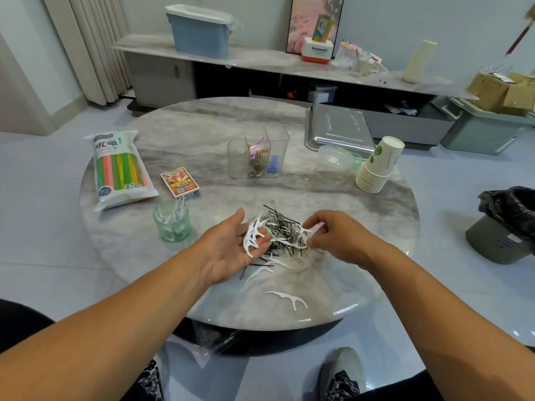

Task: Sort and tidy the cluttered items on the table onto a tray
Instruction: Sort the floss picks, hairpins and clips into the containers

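Observation:
A tangled pile of black hairpins, metal clips and white floss picks (285, 233) lies in the middle of the round marble table (202, 140). My left hand (231, 244) is palm up beside the pile, and several white floss picks (253, 235) lie across its relaxed fingers. My right hand (333, 233) hovers over the pile's right side and pinches one white floss pick (307, 228) between thumb and fingertips. Loose floss picks (288, 298) lie nearer the table's front edge. A green glass cup (172, 224) with floss picks in it stands left of my left hand. The steel tray (338, 128) sits at the far right.
A clear divided organiser (257, 151) holding clips stands behind the pile. A pack of coloured straws (120, 169) and a card box (180, 181) lie at the left. A clear plastic bowl (334, 164) and a stack of paper cups (379, 166) sit at the right. A lined bin (506, 224) stands on the floor.

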The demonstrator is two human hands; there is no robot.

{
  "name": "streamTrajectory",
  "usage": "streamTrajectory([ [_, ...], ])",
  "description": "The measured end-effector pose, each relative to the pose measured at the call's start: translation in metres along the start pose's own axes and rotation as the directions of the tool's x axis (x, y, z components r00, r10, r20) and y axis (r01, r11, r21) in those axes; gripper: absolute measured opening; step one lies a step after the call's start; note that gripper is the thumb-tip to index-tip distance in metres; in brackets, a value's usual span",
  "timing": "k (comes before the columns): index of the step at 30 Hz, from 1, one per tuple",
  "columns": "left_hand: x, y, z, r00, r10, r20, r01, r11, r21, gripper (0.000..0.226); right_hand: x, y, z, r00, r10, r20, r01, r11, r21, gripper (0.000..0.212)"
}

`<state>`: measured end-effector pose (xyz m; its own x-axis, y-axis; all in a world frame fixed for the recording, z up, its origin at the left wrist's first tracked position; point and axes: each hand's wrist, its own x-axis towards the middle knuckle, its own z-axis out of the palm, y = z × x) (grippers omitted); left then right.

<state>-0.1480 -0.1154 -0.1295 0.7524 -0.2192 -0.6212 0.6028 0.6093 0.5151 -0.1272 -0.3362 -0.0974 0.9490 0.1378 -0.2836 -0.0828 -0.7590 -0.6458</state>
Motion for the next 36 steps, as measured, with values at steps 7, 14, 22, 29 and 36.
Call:
streamTrajectory([
  [7, -0.004, -0.014, 0.013, 0.990, 0.016, 0.140, -0.011, 0.999, -0.033, 0.051, -0.005, -0.024, 0.047, 0.999, 0.050, 0.023, -0.053, 0.800, 0.597, 0.037],
  [14, 0.001, -0.020, 0.008, 0.978, 0.127, 0.164, -0.142, 0.986, 0.085, 0.029, 0.000, -0.021, 0.055, 0.999, -0.041, 0.002, 0.031, 0.774, 0.633, 0.038],
  [22, 0.005, -0.021, 0.006, 0.984, 0.126, 0.127, -0.142, 0.983, 0.120, 0.032, 0.002, -0.020, 0.054, 0.996, 0.058, -0.062, -0.004, 0.757, 0.653, 0.027],
  [29, 0.006, -0.017, 0.004, 0.979, 0.165, 0.120, -0.199, 0.898, 0.391, 0.031, 0.007, -0.014, 0.054, 0.995, 0.081, 0.066, -0.104, 0.736, 0.669, 0.011],
  [36, 0.007, -0.010, 0.005, 0.966, 0.230, 0.121, -0.259, 0.819, 0.512, 0.029, 0.010, -0.010, 0.050, 0.968, 0.116, 0.222, -0.241, 0.682, 0.690, 0.009],
])
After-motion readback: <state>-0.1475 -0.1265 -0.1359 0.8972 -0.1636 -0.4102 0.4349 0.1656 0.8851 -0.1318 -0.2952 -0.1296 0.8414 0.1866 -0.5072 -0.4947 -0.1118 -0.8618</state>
